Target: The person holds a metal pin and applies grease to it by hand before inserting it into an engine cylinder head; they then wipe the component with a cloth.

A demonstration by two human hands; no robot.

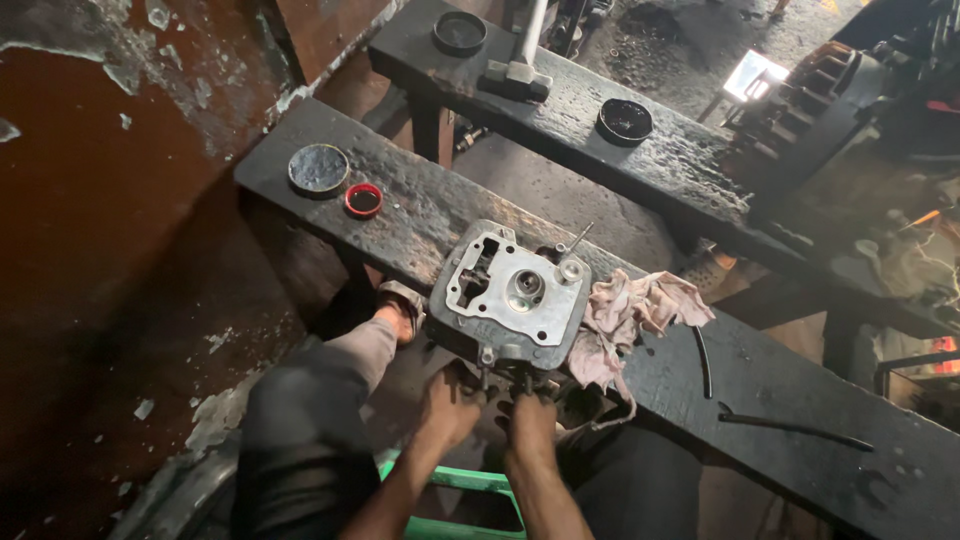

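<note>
A grey metal engine cylinder head (512, 296) lies on a dark, greasy wooden bench (420, 205), with a thin metal rod (576, 240) sticking up from its far side. My left hand (448, 408) and my right hand (530, 420) both reach to its near edge, fingers curled around small parts at the underside. What the fingers grip is hidden. A dirty pink rag (632, 316) lies bunched right beside the cylinder head.
A round grey lid (318, 168) and a small red ring cap (363, 200) sit at the bench's left end. Thin black rods (790, 428) lie on its right part. A second bench (600, 110) behind carries two black round lids. A green stool (450, 500) is below me.
</note>
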